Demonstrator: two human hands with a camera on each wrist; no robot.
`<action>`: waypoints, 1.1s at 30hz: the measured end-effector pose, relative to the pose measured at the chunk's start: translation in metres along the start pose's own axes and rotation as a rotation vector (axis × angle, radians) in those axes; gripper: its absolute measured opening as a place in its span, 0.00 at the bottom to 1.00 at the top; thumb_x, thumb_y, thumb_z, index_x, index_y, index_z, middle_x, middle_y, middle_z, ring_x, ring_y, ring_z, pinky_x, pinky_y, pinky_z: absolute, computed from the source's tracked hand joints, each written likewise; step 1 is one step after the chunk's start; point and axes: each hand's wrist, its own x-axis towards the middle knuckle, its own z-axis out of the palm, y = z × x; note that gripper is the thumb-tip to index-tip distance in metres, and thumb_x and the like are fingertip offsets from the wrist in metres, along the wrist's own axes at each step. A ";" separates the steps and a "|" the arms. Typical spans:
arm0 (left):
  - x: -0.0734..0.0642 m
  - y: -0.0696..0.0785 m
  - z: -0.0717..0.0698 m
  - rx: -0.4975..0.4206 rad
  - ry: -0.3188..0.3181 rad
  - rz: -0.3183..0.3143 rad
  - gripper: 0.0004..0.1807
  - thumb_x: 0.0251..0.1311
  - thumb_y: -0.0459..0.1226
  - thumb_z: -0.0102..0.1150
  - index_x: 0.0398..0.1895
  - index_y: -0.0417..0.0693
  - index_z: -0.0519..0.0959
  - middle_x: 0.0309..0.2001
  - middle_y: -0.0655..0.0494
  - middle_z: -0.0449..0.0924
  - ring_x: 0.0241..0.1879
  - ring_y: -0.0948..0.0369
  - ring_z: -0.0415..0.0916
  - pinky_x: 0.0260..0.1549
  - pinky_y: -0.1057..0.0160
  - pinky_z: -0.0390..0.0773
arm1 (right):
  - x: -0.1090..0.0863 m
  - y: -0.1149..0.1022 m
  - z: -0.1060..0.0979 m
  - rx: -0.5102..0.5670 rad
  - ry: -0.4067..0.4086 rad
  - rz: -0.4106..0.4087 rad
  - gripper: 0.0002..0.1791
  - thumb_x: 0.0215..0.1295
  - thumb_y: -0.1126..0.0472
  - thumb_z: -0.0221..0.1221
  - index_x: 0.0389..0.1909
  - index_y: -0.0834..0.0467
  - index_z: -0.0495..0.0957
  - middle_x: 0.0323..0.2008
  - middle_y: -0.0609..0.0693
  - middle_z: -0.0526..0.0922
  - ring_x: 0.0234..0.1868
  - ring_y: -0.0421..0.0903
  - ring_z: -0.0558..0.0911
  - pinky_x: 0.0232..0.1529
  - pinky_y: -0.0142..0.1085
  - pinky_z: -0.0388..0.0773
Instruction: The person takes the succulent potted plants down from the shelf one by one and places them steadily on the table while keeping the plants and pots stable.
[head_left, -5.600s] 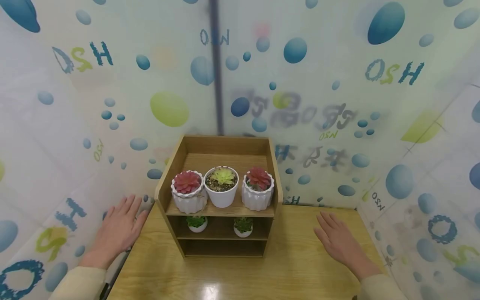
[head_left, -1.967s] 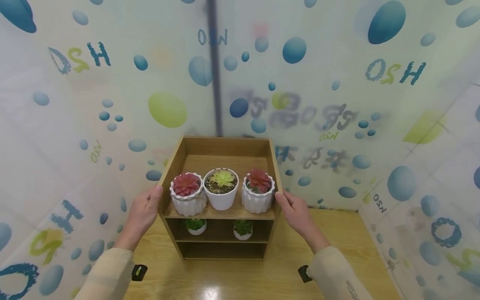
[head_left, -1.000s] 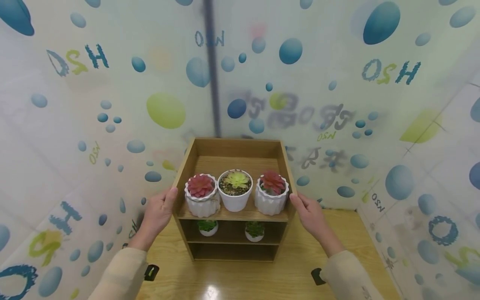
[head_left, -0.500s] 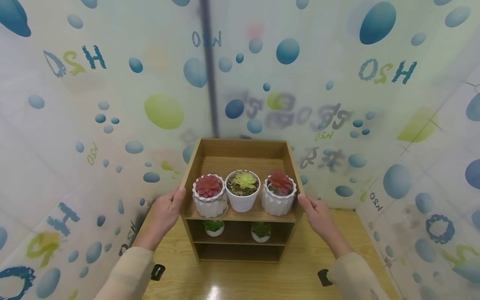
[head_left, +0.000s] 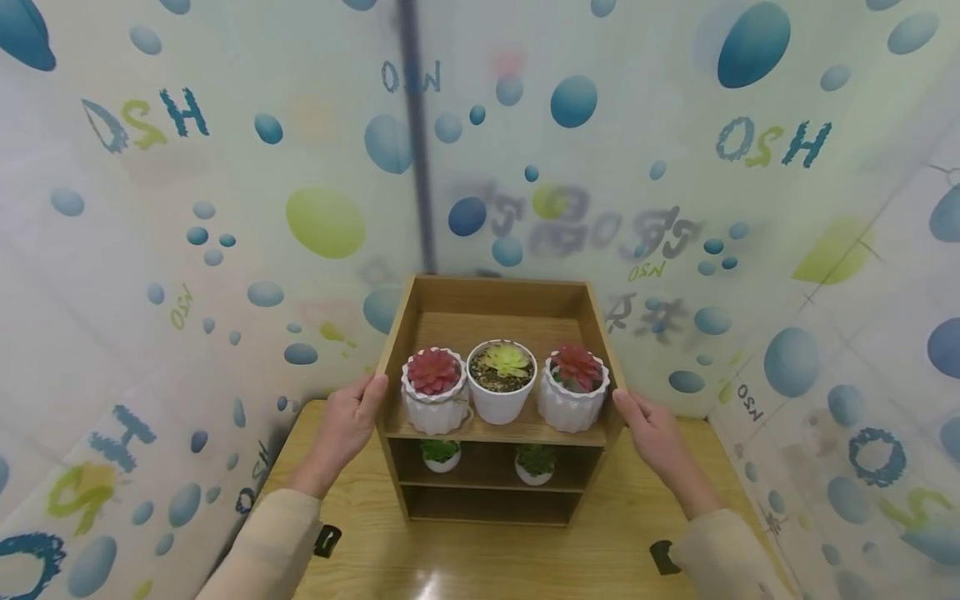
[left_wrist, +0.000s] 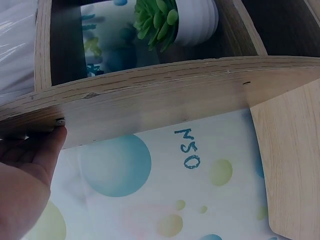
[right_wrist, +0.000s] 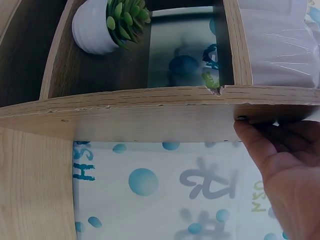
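A small wooden shelf [head_left: 501, 298] stands on the table between my hands. My left hand [head_left: 343, 432] holds its left side near the top and my right hand [head_left: 660, 446] holds its right side, level with the top board. In both wrist views the thumb touches the outer side panel; the other fingers are partly hidden. On the top board sit two red succulents in white fluted pots, left [head_left: 433, 400] and right [head_left: 573, 400], with a yellow-green succulent [head_left: 501, 387] in a smooth white pot between them. Two small green potted plants, left [head_left: 440, 455] and right [head_left: 535, 464], sit one level below.
The yellow wood-grain table [head_left: 487, 562] extends around the shelf. Behind and beside it hang curtains [head_left: 637, 125] printed with blue and green bubbles. Dark straps [head_left: 327, 540] hang by both sleeves.
First apart from the shelf with flat fingers, my hands came to its two sides. Over the last two seconds the shelf, with its plants, has slid to the right between them.
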 end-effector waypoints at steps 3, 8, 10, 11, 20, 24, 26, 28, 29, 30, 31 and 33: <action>0.001 0.001 0.003 -0.002 0.001 0.019 0.24 0.80 0.42 0.47 0.66 0.33 0.76 0.61 0.33 0.77 0.62 0.36 0.76 0.61 0.37 0.75 | -0.001 0.002 -0.003 -0.002 -0.016 0.011 0.23 0.82 0.57 0.49 0.62 0.71 0.78 0.54 0.68 0.84 0.55 0.57 0.81 0.57 0.47 0.80; 0.001 0.004 0.007 -0.002 -0.011 0.039 0.24 0.81 0.42 0.47 0.67 0.33 0.75 0.62 0.33 0.77 0.62 0.37 0.76 0.61 0.38 0.75 | 0.000 0.009 -0.008 -0.001 -0.035 0.022 0.24 0.83 0.56 0.48 0.65 0.71 0.76 0.60 0.69 0.80 0.60 0.59 0.79 0.60 0.48 0.78; 0.000 0.006 0.008 -0.006 -0.020 0.042 0.24 0.81 0.42 0.46 0.68 0.33 0.75 0.62 0.33 0.78 0.62 0.37 0.76 0.60 0.38 0.76 | 0.000 0.011 -0.010 0.002 -0.030 0.026 0.23 0.83 0.56 0.48 0.62 0.70 0.79 0.61 0.67 0.80 0.59 0.55 0.80 0.59 0.42 0.79; 0.000 0.006 0.008 -0.005 -0.026 0.042 0.25 0.81 0.42 0.46 0.68 0.33 0.74 0.62 0.34 0.78 0.62 0.38 0.77 0.60 0.38 0.76 | 0.000 0.012 -0.011 0.002 -0.021 0.025 0.22 0.82 0.56 0.49 0.58 0.70 0.81 0.57 0.66 0.83 0.56 0.50 0.81 0.55 0.38 0.79; 0.000 0.011 0.015 -0.002 -0.025 0.057 0.23 0.81 0.42 0.47 0.65 0.34 0.79 0.55 0.35 0.84 0.50 0.45 0.82 0.52 0.40 0.81 | 0.000 0.017 -0.017 0.007 -0.022 0.026 0.23 0.83 0.56 0.47 0.52 0.73 0.81 0.57 0.67 0.82 0.58 0.52 0.80 0.57 0.40 0.79; 0.000 0.014 0.016 -0.012 -0.034 0.064 0.23 0.81 0.42 0.47 0.65 0.33 0.78 0.59 0.34 0.81 0.57 0.42 0.81 0.56 0.39 0.79 | -0.002 0.017 -0.021 0.000 -0.050 0.033 0.27 0.84 0.54 0.44 0.63 0.73 0.76 0.66 0.70 0.75 0.67 0.66 0.74 0.66 0.59 0.72; 0.000 0.015 0.017 -0.013 -0.037 0.064 0.24 0.81 0.42 0.47 0.66 0.33 0.77 0.60 0.34 0.80 0.59 0.41 0.80 0.58 0.39 0.78 | -0.003 0.017 -0.023 0.000 -0.060 0.034 0.29 0.85 0.52 0.44 0.66 0.74 0.72 0.68 0.71 0.72 0.69 0.68 0.72 0.67 0.61 0.70; 0.000 0.016 0.018 -0.011 -0.034 0.065 0.23 0.81 0.42 0.47 0.66 0.34 0.77 0.61 0.34 0.79 0.60 0.41 0.79 0.58 0.40 0.78 | -0.004 0.017 -0.024 0.007 -0.063 0.033 0.30 0.84 0.52 0.44 0.69 0.75 0.69 0.69 0.72 0.69 0.70 0.70 0.69 0.68 0.62 0.67; 0.000 0.017 0.018 -0.009 -0.034 0.068 0.23 0.81 0.42 0.47 0.66 0.34 0.77 0.60 0.34 0.80 0.59 0.42 0.80 0.57 0.40 0.79 | -0.005 0.017 -0.025 0.010 -0.062 0.038 0.30 0.84 0.52 0.44 0.69 0.75 0.69 0.69 0.72 0.69 0.71 0.70 0.69 0.68 0.63 0.67; -0.001 0.017 0.019 -0.006 -0.031 0.071 0.23 0.80 0.42 0.48 0.66 0.34 0.77 0.56 0.34 0.83 0.55 0.43 0.82 0.55 0.40 0.80 | -0.005 0.017 -0.025 0.011 -0.062 0.043 0.30 0.84 0.52 0.44 0.69 0.75 0.69 0.69 0.72 0.68 0.71 0.70 0.68 0.69 0.63 0.67; -0.001 0.017 0.020 -0.004 -0.027 0.075 0.23 0.80 0.42 0.48 0.66 0.34 0.78 0.53 0.34 0.84 0.51 0.44 0.83 0.52 0.41 0.81 | -0.005 0.016 -0.026 0.013 -0.066 0.048 0.31 0.84 0.51 0.44 0.70 0.75 0.67 0.70 0.72 0.66 0.72 0.70 0.66 0.69 0.63 0.65; -0.001 0.018 0.021 0.001 -0.016 0.084 0.22 0.80 0.41 0.48 0.65 0.35 0.78 0.49 0.34 0.86 0.45 0.47 0.82 0.48 0.42 0.82 | -0.006 0.016 -0.027 0.010 -0.060 0.059 0.31 0.84 0.51 0.44 0.69 0.75 0.67 0.70 0.73 0.67 0.71 0.71 0.67 0.69 0.63 0.65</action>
